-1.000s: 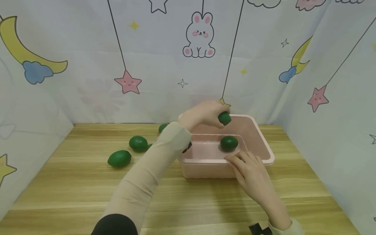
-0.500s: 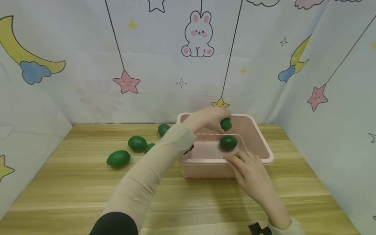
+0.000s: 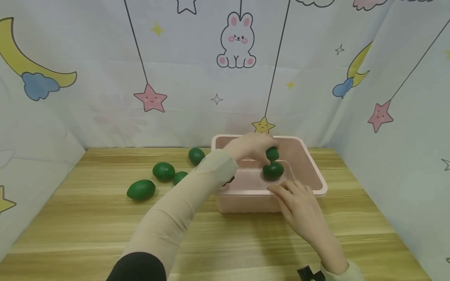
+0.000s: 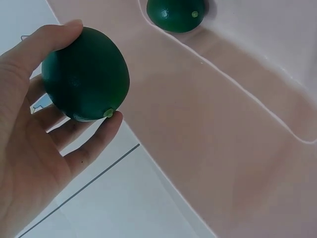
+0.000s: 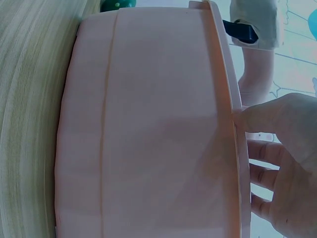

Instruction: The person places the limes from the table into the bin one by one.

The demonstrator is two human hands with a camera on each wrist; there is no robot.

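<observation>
My left hand (image 3: 254,146) holds a dark green lime (image 4: 86,74) over the inside of a pink plastic basin (image 3: 253,204). Thumb and fingertips clasp the fruit's sides, and its pale stem nub shows in the left wrist view. Another lime (image 3: 272,171) lies on the basin floor, just below the held one. At the basin's front rim, my right hand (image 3: 301,207) grips the edge, thumb against the outer wall and fingers over the inner side, as the right wrist view shows (image 5: 282,148).
Several more limes lie on the wooden table (image 3: 105,234) left of the basin, among them a front lime (image 3: 141,190) and a back lime (image 3: 196,156). My left forearm partly covers one lime (image 3: 180,177). A printed white curtain (image 3: 190,70) closes off the back and sides.
My left hand has lowered the held lime from above the back rim into the basin, moving slightly right. My right hand has stayed on the front rim.
</observation>
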